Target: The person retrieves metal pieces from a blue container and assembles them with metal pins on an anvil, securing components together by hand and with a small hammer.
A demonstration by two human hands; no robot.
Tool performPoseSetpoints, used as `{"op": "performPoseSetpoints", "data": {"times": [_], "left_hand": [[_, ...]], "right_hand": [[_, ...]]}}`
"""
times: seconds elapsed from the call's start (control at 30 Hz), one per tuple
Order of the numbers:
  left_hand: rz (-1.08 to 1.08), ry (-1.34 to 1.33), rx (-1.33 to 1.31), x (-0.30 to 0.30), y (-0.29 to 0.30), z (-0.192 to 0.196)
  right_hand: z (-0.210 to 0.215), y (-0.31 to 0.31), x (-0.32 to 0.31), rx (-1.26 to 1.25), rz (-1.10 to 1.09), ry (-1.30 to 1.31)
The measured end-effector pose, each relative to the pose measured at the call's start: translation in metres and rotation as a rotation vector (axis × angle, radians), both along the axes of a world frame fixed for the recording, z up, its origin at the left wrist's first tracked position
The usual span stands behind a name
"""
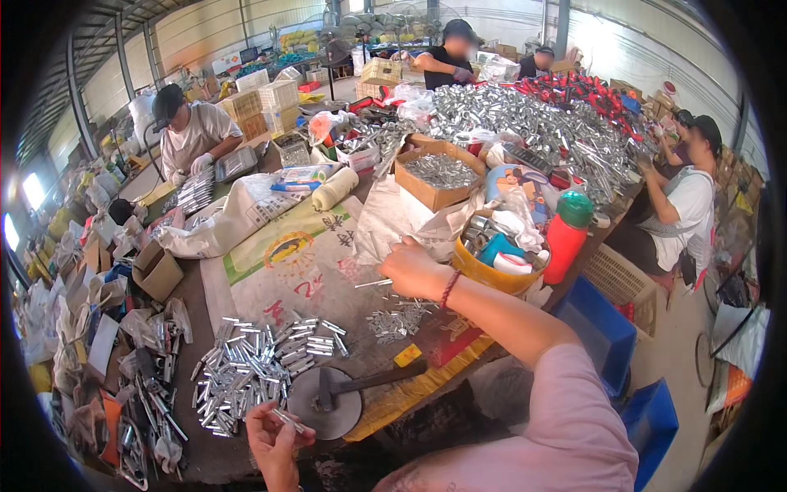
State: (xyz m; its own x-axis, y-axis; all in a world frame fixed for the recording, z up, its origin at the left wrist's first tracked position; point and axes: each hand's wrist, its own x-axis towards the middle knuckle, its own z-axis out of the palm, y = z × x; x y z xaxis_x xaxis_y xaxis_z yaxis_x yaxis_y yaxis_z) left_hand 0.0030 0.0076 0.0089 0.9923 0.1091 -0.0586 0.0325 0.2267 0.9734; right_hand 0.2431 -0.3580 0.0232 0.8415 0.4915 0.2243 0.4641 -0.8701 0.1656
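A short metal tube (287, 419) sits pinched in your left hand (273, 443) at the table's near edge, just below the heap of silver tubes (254, 361). Your right hand (414, 269) reaches over the printed sack (295, 262), fingers curled beside a thin metal rod (373, 284); whether it grasps anything, you cannot tell.

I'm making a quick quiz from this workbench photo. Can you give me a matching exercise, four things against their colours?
Things:
1. bottle
2. bucket
3. crate
4. cardboard box

Colours:
A. blue
B. brown
C. red with a green cap
D. yellow

Pairs: 1-C, 2-D, 3-A, 4-B
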Motion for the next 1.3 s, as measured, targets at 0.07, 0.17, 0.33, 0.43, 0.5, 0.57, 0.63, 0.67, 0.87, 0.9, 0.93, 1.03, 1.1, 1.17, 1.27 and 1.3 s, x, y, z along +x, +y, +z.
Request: {"op": "performPoseSetpoints", "data": {"times": [0.07, 0.17, 0.33, 0.43, 0.5, 0.57, 0.63, 0.67, 0.87, 0.9, 0.93, 1.03, 1.1, 1.17, 1.27, 1.3], "left_hand": [[0.246, -0.086, 0.167, 0.005, -0.005, -0.006], [0.262, -0.139, 0.231, 0.016, -0.007, -0.028], [0.252, -0.152, 0.203, 0.016, 0.000, -0.031], [0.241, -0.164, 0.223, 0.013, -0.001, -0.034], [0.229, -0.168, 0.249, 0.013, -0.004, -0.032], [0.246, -0.163, 0.238, 0.011, -0.003, -0.032], [0.256, -0.161, 0.237, 0.011, -0.003, -0.032], [0.266, -0.159, 0.236, 0.010, -0.003, -0.033], [0.254, -0.146, 0.222, 0.012, -0.005, -0.033], [0.256, -0.146, 0.221, 0.012, -0.005, -0.034], [0.250, -0.157, 0.235, 0.012, -0.004, -0.036], [0.260, -0.152, 0.250, 0.011, -0.005, -0.035], [0.276, -0.138, 0.252, 0.010, -0.005, -0.033], [0.273, -0.140, 0.252, 0.010, -0.004, -0.032], [0.242, -0.157, 0.224, 0.011, 0.000, -0.036], [0.241, -0.157, 0.223, 0.011, 0.000, -0.037]], "right_hand": [[0.026, 0.006, 0.002, 0.149, -0.088, 0.359], [-0.001, -0.004, 0.032, 0.570, -0.111, 0.088], [-0.029, 0.019, 0.077, 0.571, -0.207, -0.004], [-0.035, 0.035, 0.099, 0.499, -0.317, 0.101], [-0.036, 0.039, 0.108, 0.452, -0.328, 0.268], [-0.040, 0.051, 0.101, 0.419, -0.337, 0.165], [-0.036, 0.053, 0.095, 0.382, -0.351, 0.056], [-0.034, 0.051, 0.093, 0.426, -0.398, 0.059], [-0.030, 0.036, 0.097, 0.461, -0.428, 0.217], [-0.031, 0.037, 0.097, 0.452, -0.398, 0.273], [-0.032, 0.037, 0.096, 0.450, -0.398, 0.272], [-0.033, 0.038, 0.088, 0.468, -0.365, 0.204], [-0.026, 0.040, 0.083, 0.424, -0.382, 0.255], [-0.016, 0.040, 0.075, 0.359, -0.344, 0.305], [-0.009, 0.031, 0.062, 0.284, -0.230, 0.385], [-0.010, 0.028, 0.058, 0.273, -0.152, 0.420]]}}
